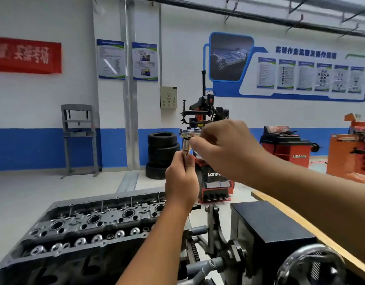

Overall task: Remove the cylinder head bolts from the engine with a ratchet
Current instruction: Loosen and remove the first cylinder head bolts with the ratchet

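Engine (91, 225) on its stand fills the lower left corner of the view, head uppermost, bolt holes in rows. Above its right end, both hands are raised at chest height: the left hand (181, 179) is curled tight round a socket extension (185, 147), while the right hand (224, 145) pinches the ratchet (189, 132) head at its top. Judged risk: if the pieces are not fully seated, the socket could slip off and drop into the open head.

Both hands (198, 161) on raised ratchet (186, 141)
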A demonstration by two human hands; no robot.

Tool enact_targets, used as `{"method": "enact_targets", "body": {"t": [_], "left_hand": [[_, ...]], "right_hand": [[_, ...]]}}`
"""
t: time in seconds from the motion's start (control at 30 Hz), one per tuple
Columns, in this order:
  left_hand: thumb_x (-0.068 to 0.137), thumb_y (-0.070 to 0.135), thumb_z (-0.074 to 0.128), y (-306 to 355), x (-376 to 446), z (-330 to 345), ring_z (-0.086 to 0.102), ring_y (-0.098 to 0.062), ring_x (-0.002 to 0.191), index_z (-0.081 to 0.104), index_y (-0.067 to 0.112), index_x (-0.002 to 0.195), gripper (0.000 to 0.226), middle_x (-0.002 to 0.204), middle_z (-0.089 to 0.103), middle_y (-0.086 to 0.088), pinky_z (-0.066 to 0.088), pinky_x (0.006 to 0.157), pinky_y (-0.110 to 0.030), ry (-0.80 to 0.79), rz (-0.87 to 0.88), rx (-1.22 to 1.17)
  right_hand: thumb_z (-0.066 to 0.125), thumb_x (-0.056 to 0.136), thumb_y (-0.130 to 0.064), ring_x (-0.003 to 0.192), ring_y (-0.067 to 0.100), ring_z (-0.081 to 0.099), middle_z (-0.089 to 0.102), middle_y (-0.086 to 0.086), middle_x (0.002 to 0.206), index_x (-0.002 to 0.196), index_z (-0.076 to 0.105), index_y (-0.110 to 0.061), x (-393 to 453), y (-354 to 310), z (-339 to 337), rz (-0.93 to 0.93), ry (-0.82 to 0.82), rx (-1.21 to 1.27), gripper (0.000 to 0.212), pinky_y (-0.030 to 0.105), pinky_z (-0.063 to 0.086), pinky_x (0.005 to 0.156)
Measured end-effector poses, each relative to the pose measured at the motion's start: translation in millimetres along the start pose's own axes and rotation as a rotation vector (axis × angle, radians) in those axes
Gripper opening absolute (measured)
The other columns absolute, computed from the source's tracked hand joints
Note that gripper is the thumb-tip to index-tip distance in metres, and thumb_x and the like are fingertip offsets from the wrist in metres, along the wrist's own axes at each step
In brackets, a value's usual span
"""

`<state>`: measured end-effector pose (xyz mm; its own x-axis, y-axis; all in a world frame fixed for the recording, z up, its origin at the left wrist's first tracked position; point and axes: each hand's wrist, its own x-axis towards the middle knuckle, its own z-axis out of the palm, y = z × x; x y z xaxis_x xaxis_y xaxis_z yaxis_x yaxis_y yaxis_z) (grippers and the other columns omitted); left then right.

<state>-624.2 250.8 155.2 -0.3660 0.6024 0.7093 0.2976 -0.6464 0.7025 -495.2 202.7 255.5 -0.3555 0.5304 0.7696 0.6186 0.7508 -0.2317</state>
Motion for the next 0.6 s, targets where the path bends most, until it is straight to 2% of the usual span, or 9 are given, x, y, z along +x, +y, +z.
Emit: {"method": "enact_targets", "body": {"t": [0.07, 0.13, 0.17, 0.2, 0.27, 0.3, 0.37, 0.53, 0.6], "left_hand": [[0.098, 0.049, 0.04, 4, -2, 4, 0.065, -0.028, 0.072, 0.056, 0.035, 0.088, 0.024, 0.075, 0.066, 0.0, 0.057, 0.072, -0.061, 0.012, 0.006, 0.027], [0.099, 0.054, 0.04, 4, -5, 3, 0.066, -0.027, 0.071, 0.057, 0.035, 0.089, 0.028, 0.075, 0.066, 0.002, 0.057, 0.071, -0.06, -0.001, 0.037, 0.018], [0.1, 0.054, 0.041, 3, -5, 1, 0.064, -0.027, 0.07, 0.058, 0.034, 0.087, 0.029, 0.074, 0.065, 0.002, 0.057, 0.07, -0.06, -0.021, 0.049, -0.018], [0.101, 0.052, 0.041, 2, -4, -2, 0.059, -0.025, 0.065, 0.06, 0.034, 0.084, 0.031, 0.07, 0.062, 0.003, 0.056, 0.066, -0.057, -0.054, 0.048, -0.075], [0.101, 0.051, 0.041, 3, -2, -9, 0.043, -0.013, 0.056, 0.06, 0.033, 0.074, 0.038, 0.062, 0.05, 0.008, 0.044, 0.052, -0.038, -0.138, -0.003, -0.207], [0.101, 0.051, 0.041, 3, 0, -12, 0.037, -0.01, 0.054, 0.059, 0.031, 0.072, 0.04, 0.06, 0.045, 0.008, 0.036, 0.05, -0.03, -0.171, -0.033, -0.262], [0.101, 0.05, 0.04, 2, 1, -19, 0.031, -0.011, 0.051, 0.054, 0.02, 0.075, 0.042, 0.057, 0.039, 0.004, 0.03, 0.047, -0.027, -0.197, -0.065, -0.305], [0.099, 0.057, 0.043, -5, 0, -28, 0.032, -0.016, 0.044, 0.048, 0.016, 0.072, 0.049, 0.051, 0.035, -0.001, 0.029, 0.043, -0.028, -0.12, -0.09, -0.356], [0.101, 0.057, 0.043, -7, 2, -27, 0.031, -0.013, 0.042, 0.05, 0.017, 0.069, 0.051, 0.05, 0.035, 0.0, 0.027, 0.042, -0.026, -0.079, -0.112, -0.395]], "right_hand": [[0.054, 0.094, -0.068, 0.064, 0.004, 0.064, 0.07, -0.007, 0.07, 0.085, 0.071, -0.024, 0, -8, 18, 0.409, -0.135, 0.451, 0.048, 0.027, 0.055, 0.066], [0.053, 0.091, -0.076, 0.088, 0.02, 0.071, 0.072, 0.006, 0.098, 0.115, 0.066, -0.018, 14, -6, 25, 0.826, -0.107, 0.869, 0.065, 0.043, 0.06, 0.084], [0.056, 0.091, -0.073, 0.083, 0.025, 0.072, 0.072, 0.01, 0.096, 0.118, 0.062, -0.013, 22, -4, 27, 0.95, -0.054, 1.093, 0.066, 0.043, 0.061, 0.078], [0.058, 0.093, -0.067, 0.067, 0.023, 0.071, 0.071, 0.012, 0.081, 0.113, 0.06, -0.009, 29, -3, 29, 1.008, -0.001, 1.329, 0.062, 0.036, 0.061, 0.063], [0.057, 0.102, -0.051, 0.041, 0.018, 0.061, 0.065, 0.01, 0.053, 0.097, 0.057, -0.006, 41, -6, 36, 1.005, 0.103, 1.713, 0.046, 0.025, 0.05, 0.04], [0.054, 0.105, -0.044, 0.042, 0.02, 0.063, 0.066, 0.011, 0.053, 0.093, 0.056, -0.005, 46, -9, 42, 0.963, 0.142, 1.849, 0.041, 0.027, 0.051, 0.043], [0.054, 0.107, -0.037, 0.053, 0.024, 0.069, 0.07, 0.013, 0.064, 0.094, 0.053, -0.008, 54, -13, 58, 0.852, 0.168, 2.011, 0.031, 0.038, 0.059, 0.06], [0.073, 0.088, -0.017, 0.079, 0.028, 0.072, 0.071, 0.013, 0.086, 0.083, 0.064, -0.007, 46, -13, 86, 0.459, -0.099, 1.967, 0.015, 0.04, 0.064, 0.076], [0.077, 0.083, -0.014, 0.084, 0.031, 0.074, 0.074, 0.013, 0.091, 0.077, 0.073, -0.011, 41, -14, 92, 0.324, -0.085, 1.811, 0.008, 0.038, 0.063, 0.072]]}}
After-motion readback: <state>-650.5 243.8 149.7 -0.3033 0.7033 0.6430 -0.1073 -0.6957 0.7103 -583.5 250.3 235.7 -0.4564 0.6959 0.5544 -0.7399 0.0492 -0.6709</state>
